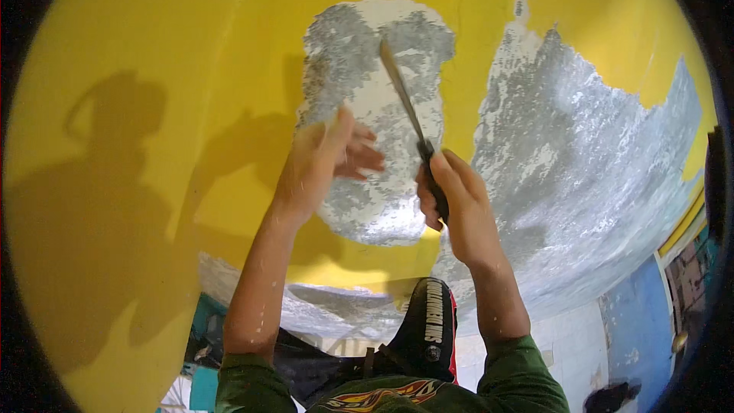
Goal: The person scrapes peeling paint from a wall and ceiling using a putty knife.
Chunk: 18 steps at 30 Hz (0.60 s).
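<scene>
My right hand (467, 206) grips the black handle of a long knife (406, 97), its narrow blade pointing up and slightly left. Before the blade stands a yellow painted wall (246, 40). A tall patch of bare grey and white plaster (375, 97) shows through the paint behind the blade. Left of the knife, my left hand (327, 155) is raised in front of this patch with its fingers apart, holding nothing. It is slightly blurred. Pale flecks dot both forearms. Whether the blade touches the wall, I cannot tell.
A larger stripped area of grey plaster (550, 143) spreads to the right. At lower right are a blue panel (633, 310) and a dark object (610, 397) near it. Teal items (203, 387) lie at lower left. My shadow (114, 195) falls on the wall.
</scene>
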### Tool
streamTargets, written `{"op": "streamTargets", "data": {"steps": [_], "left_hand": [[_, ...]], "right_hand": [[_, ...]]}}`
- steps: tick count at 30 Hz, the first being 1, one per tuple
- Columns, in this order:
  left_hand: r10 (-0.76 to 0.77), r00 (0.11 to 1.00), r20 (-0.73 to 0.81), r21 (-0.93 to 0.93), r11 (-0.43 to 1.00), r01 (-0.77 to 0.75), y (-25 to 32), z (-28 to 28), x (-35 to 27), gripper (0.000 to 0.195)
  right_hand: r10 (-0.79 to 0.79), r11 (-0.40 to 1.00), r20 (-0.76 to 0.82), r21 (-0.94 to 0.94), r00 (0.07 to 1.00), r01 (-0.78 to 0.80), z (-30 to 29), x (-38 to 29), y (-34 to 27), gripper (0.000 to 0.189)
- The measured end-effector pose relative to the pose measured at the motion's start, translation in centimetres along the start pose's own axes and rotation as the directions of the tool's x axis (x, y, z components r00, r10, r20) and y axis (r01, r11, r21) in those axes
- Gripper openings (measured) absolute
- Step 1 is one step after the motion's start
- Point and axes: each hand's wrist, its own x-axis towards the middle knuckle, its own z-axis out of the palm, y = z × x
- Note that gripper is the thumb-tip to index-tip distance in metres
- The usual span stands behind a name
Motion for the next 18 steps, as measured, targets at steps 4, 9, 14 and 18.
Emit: {"op": "streamTargets", "data": {"steps": [4, 9, 14, 18], "left_hand": [[0.173, 0.985, 0.009, 0.237, 0.956, -0.17, -3.1, 1.5, -1.6, 0.039], [0.762, 0.449, 0.466, 0.458, 0.227, -0.86, -0.6, 5.4, 0.1, 0.019], [0.681, 0.261, 0.684, 0.32, 0.041, -0.947, 2.5, 9.5, 7.0, 0.027], [0.264, 0.59, 0.763, 0.589, 0.092, -0.803, 4.1, 9.6, 10.4, 0.045]], "right_hand": [[-0.109, 0.973, -0.119, -0.215, 0.987, 0.081, -2.7, -2.4, 0.2, 0.021], [-0.223, 0.899, -0.165, -0.416, 0.961, 0.137, -3.9, -1.2, 1.3, 0.017], [-0.258, 0.963, -0.017, -0.091, 0.966, 0.256, -1.9, 1.1, 1.3, 0.011], [-0.125, 0.955, 0.002, 0.27, 0.992, 0.12, -1.2, 3.6, 1.0, 0.02]]}}
